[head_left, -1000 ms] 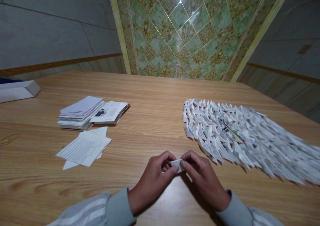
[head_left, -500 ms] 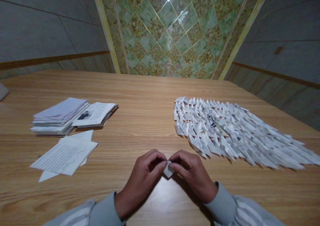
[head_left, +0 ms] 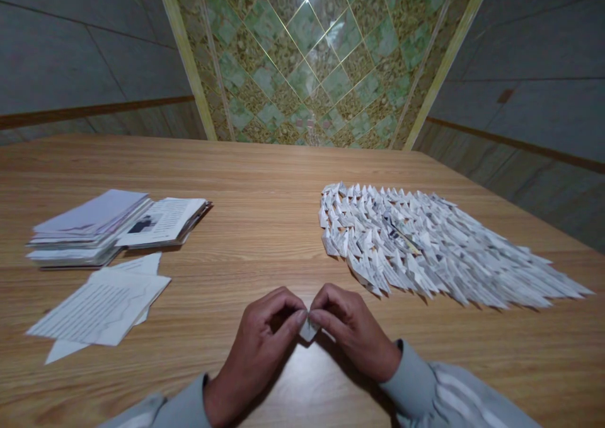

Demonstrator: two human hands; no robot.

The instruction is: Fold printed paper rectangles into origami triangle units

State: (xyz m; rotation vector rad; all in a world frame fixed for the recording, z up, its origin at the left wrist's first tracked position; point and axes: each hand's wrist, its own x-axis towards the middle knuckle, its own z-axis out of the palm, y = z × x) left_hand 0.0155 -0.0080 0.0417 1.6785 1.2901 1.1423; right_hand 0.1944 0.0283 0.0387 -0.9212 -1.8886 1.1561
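A small folded piece of paper (head_left: 309, 332) is pinched between both hands, low over the front of the table. My left hand (head_left: 268, 335) grips its left side with thumb and forefinger. On the other side my right hand (head_left: 353, 327) holds it the same way, the two thumb tips nearly meeting. Most of the paper is covered by the fingers; only its pointed lower part shows. Beyond my right hand stand rows of folded paper boats (head_left: 416, 245), packed closely together.
Two loose printed sheets (head_left: 101, 308) lie overlapping at the left. Behind them are a thick stack of papers (head_left: 89, 217) and a lower pile of printed pages (head_left: 165, 220). The wooden table (head_left: 246, 182) reaches back toward a tiled wall panel (head_left: 307, 69).
My view has turned slightly, shifting most things leftward. Both hands still pinch the folded paper, and the thumbs have come closer together over it.
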